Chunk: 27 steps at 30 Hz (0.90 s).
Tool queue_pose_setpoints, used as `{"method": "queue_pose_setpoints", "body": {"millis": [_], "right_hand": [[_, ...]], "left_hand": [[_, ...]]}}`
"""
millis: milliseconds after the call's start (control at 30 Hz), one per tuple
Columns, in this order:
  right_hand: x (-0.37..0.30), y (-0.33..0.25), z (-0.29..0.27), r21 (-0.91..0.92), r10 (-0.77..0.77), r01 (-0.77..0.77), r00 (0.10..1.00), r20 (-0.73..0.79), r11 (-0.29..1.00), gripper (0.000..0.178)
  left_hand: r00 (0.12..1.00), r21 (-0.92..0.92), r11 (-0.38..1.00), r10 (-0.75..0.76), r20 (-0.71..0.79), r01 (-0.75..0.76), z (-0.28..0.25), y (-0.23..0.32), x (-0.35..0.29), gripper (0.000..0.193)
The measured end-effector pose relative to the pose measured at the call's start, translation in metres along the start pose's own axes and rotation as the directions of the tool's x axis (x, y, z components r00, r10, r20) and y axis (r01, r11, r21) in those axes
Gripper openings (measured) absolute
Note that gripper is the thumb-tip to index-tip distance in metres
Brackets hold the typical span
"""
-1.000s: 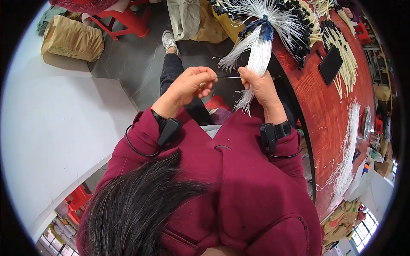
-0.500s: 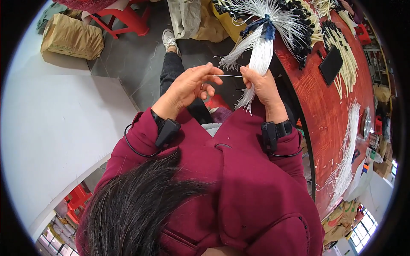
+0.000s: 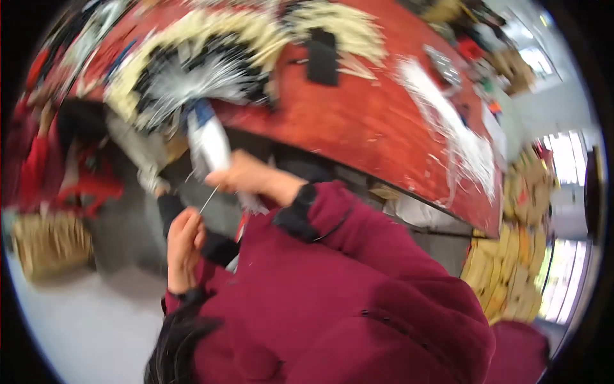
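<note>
My right hand (image 3: 246,174) is closed round the lower part of a thick bundle of white cords (image 3: 210,146). Dark blue cloth (image 3: 202,115) binds the bundle higher up, and its upper cords fan out over the table's edge. A single thin white cord (image 3: 208,200) runs taut from my right hand down to my left hand (image 3: 184,240). My left fingers are pinched together at that cord's lower end. Motion blur hides the exact grip of both hands.
On the red table (image 3: 358,121) lie cream sticks with black ends (image 3: 192,32), a black phone-like slab (image 3: 322,57) and loose white cords (image 3: 441,115). Brown sacks (image 3: 518,256) are stacked at right. Far left are a red stool (image 3: 93,189), a wrapped bale (image 3: 51,243) and another person's leg (image 3: 137,144).
The view has swung to the right, bringing more of the table in. My left fingers, loosely spread before, have closed at the cord. My right hand still holds the bundle.
</note>
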State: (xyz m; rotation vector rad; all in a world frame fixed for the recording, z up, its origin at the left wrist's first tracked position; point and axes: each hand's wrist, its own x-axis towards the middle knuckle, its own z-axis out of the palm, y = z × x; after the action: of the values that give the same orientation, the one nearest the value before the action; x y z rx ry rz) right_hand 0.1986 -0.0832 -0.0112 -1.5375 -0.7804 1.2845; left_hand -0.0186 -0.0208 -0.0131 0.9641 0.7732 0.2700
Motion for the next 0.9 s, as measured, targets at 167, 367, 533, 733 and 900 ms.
{"method": "queue_pose_setpoints", "body": {"millis": [167,367,533,733,900], "right_hand": [[-0.011,0.005,-0.009,0.045,-0.149,0.15,0.989,-0.013,0.988,0.028],[-0.011,0.005,-0.008,0.049,-0.214,0.213,0.977,0.018,0.976,0.029],[-0.013,0.0,-0.009,0.019,-0.209,0.208,0.976,0.055,0.978,0.031],[-0.01,0.004,-0.007,0.038,-0.2,0.198,0.979,0.05,0.979,0.03],[-0.012,0.004,-0.005,0.105,-0.178,0.174,0.983,0.032,0.979,0.029]], "left_hand": [[0.987,-0.18,0.98,-0.064,0.144,0.09,0.006,-0.011,0.005,0.024],[0.99,-0.345,0.93,-0.092,0.108,0.124,0.001,-0.012,0.002,0.015],[0.992,-0.315,0.942,-0.091,0.091,0.115,-0.003,-0.012,0.002,0.013],[0.997,-0.225,0.971,-0.08,0.005,0.079,0.005,-0.007,-0.003,0.014],[0.998,-0.097,0.994,0.056,-0.006,-0.057,0.009,-0.004,-0.004,0.014]]}}
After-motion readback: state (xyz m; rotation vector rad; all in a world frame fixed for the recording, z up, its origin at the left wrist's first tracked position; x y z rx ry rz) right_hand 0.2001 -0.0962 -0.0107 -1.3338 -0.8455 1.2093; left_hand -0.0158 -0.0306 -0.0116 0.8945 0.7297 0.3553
